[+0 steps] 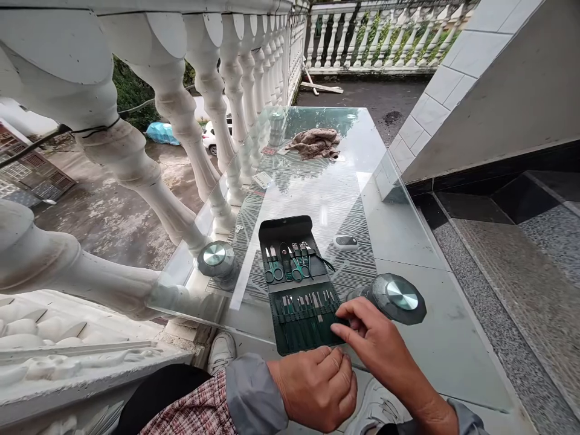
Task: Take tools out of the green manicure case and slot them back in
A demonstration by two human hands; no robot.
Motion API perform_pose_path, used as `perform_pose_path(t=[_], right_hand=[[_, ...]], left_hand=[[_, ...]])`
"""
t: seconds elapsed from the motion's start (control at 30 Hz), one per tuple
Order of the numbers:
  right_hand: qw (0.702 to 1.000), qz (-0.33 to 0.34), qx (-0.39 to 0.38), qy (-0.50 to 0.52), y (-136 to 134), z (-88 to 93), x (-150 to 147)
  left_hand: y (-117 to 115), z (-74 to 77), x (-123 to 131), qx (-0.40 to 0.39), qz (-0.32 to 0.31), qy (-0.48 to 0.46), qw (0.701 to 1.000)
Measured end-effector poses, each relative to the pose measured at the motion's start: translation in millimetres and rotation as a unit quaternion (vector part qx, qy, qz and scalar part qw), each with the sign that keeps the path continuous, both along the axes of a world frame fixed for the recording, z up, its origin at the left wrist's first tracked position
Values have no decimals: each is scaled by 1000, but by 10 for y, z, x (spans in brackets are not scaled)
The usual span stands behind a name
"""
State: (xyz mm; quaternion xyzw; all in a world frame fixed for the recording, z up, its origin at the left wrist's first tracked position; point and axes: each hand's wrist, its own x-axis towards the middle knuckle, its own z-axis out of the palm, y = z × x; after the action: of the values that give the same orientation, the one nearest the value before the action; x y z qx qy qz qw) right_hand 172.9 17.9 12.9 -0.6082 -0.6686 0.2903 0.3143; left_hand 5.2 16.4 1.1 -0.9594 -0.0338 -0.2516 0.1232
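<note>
1. Two rows of white balusters [181, 121] line the left edge of the glass table [408, 241], close against it, so there is little room on that side.
2. Round metal cap [214, 257] sits on the glass near the left edge, just left of the tool case.
3. Open dark tool case [296, 284] lies flat near the near edge of the table. Its long axis runs away from the person, with the flap at the far end leaning slightly left.
4. Scissors [273, 272] in the upper row have loops near and tips pointing away.
5. Left hand [315, 386] is just below the case's near edge, fingers curled together into a loose fist.
6. Right hand [376, 341] has fingers apart, fingertips on the case's lower right corner, not clamped.
7. Small oval object [345, 242] lies just right of the case.
8. Second metal cap [399, 296] is just beside the right hand.
9. Bare glass stretches right and far, out to a crumpled cloth [316, 144] at the far end.
</note>
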Motion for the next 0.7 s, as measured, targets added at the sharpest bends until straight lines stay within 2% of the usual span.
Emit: perform_pose_path(t=[0.13,0.4,0.7], right_hand=[[998,-33,-15,42,13,-33,41],[998,24,-34,-44,-9,55,-3],[998,17,-25,-48,-16,19,-54]], left_hand=[[-3,-6,-5,1,-7,0,1000],[-4,-11,10,0,-8,-13,1000],[-5,-28,-2,-8,-7,67,998]])
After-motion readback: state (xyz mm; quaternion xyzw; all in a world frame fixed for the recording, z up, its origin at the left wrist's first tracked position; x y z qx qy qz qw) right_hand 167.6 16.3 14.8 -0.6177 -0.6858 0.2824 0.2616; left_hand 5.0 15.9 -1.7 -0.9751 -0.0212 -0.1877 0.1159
